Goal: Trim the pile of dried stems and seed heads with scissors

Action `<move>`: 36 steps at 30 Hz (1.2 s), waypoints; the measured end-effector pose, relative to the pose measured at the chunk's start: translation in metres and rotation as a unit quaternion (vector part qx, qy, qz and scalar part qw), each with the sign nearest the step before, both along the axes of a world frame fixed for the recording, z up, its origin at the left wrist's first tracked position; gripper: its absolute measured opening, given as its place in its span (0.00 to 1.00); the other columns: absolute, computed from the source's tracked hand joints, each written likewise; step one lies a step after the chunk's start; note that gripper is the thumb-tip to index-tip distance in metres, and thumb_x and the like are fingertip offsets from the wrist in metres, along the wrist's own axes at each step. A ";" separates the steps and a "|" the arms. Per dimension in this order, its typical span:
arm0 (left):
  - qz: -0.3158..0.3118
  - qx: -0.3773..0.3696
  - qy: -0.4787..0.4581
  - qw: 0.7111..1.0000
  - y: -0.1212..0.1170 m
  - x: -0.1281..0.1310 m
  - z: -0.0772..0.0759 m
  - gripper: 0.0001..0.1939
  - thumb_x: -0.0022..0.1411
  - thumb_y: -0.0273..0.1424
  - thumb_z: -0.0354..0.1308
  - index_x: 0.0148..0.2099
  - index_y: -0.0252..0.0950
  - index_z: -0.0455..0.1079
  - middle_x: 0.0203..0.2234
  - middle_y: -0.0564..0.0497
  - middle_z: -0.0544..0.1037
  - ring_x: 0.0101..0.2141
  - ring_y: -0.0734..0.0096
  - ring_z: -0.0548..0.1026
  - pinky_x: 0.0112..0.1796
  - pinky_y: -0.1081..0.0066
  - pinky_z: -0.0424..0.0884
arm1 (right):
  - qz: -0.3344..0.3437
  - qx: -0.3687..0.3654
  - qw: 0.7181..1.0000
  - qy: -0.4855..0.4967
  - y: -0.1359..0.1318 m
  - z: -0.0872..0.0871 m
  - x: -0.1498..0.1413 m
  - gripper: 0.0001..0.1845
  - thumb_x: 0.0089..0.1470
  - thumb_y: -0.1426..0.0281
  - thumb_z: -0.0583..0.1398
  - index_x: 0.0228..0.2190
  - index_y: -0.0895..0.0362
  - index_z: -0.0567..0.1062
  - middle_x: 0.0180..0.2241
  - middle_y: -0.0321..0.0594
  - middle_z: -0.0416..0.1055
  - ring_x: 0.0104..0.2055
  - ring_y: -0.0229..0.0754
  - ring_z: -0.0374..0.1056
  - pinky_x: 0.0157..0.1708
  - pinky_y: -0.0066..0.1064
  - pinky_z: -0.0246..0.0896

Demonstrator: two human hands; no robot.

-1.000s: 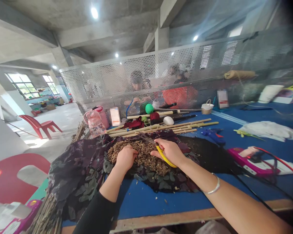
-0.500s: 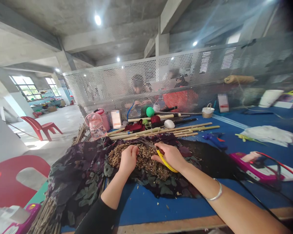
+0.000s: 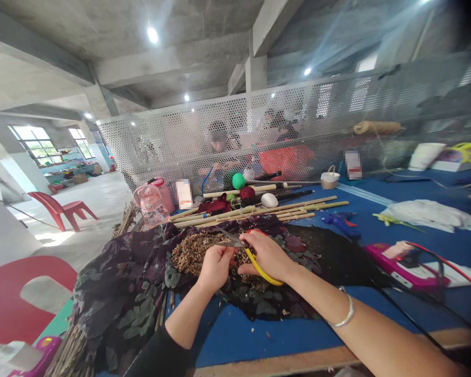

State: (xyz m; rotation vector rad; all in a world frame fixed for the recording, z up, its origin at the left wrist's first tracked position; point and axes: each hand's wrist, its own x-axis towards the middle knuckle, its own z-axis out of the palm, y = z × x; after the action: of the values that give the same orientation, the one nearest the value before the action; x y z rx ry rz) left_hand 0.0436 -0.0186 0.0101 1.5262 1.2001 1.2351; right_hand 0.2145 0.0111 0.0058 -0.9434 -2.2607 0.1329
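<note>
My right hand (image 3: pixel 267 255) grips yellow-handled scissors (image 3: pixel 243 248), their blades pointing left over a heap of dry brown plant bits (image 3: pixel 192 250). My left hand (image 3: pixel 215 266) is closed in a pinch right beside the blades, at the heap's near edge; what it holds is too small to name. The heap lies on a dark flowered cloth (image 3: pixel 121 293) spread over the blue table (image 3: pixel 235 330). A silver bangle is on my right wrist.
Bamboo sticks (image 3: pixel 259 210), yarn balls (image 3: pixel 238 180) and a pink bottle (image 3: pixel 153 201) lie behind the heap. A blue glue gun (image 3: pixel 343 222), a pink device with cables (image 3: pixel 400 262) and white cloth (image 3: pixel 427 214) sit to the right. People sit behind a perforated screen (image 3: pixel 220 131). Red chairs stand left.
My left hand has come off the top of the heap, moved right and toward me, and now pinches next to the scissor blades. The right hand shifted slightly toward it.
</note>
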 end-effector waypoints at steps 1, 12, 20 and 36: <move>-0.001 0.009 0.003 1.000 -0.001 0.000 0.001 0.14 0.56 0.38 0.50 0.28 0.33 0.69 0.20 0.53 0.68 0.21 0.76 0.66 0.25 0.75 0.67 | 0.005 -0.001 1.000 -0.003 -0.001 0.000 0.000 0.37 0.36 0.51 0.65 0.45 0.57 0.66 0.37 0.45 0.66 0.39 0.48 0.65 0.39 0.38 0.60; -0.002 0.061 0.047 0.997 0.000 -0.004 -0.003 0.12 0.57 0.32 0.48 0.30 0.33 0.70 0.26 0.49 0.70 0.25 0.72 0.69 0.27 0.73 0.71 | -0.014 -0.024 0.999 -0.027 -0.006 0.001 -0.001 0.30 0.43 0.49 0.61 0.43 0.56 0.69 0.35 0.44 0.71 0.39 0.47 0.69 0.39 0.34 0.61; 0.028 0.025 0.044 0.998 0.004 -0.004 -0.006 0.14 0.56 0.35 0.49 0.26 0.32 0.69 0.24 0.50 0.70 0.24 0.73 0.68 0.27 0.73 0.71 | -0.029 -0.033 0.999 -0.028 -0.006 -0.002 -0.004 0.29 0.44 0.49 0.60 0.41 0.57 0.70 0.34 0.44 0.72 0.38 0.47 0.70 0.37 0.33 0.62; 0.043 -0.043 0.021 0.998 0.005 -0.006 -0.003 0.14 0.53 0.37 0.52 0.22 0.33 0.65 0.13 0.56 0.65 0.17 0.78 0.63 0.20 0.77 0.61 | -0.059 -0.044 0.994 -0.076 -0.001 -0.002 0.000 0.20 0.49 0.52 0.57 0.37 0.54 0.72 0.30 0.42 0.75 0.34 0.46 0.72 0.31 0.30 0.59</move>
State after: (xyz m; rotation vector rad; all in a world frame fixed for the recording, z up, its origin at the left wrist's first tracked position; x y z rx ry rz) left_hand 0.0375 -0.0137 0.0066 1.4568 1.3420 1.1952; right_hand 0.2145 0.0098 0.0037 -1.1664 -2.3462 0.1114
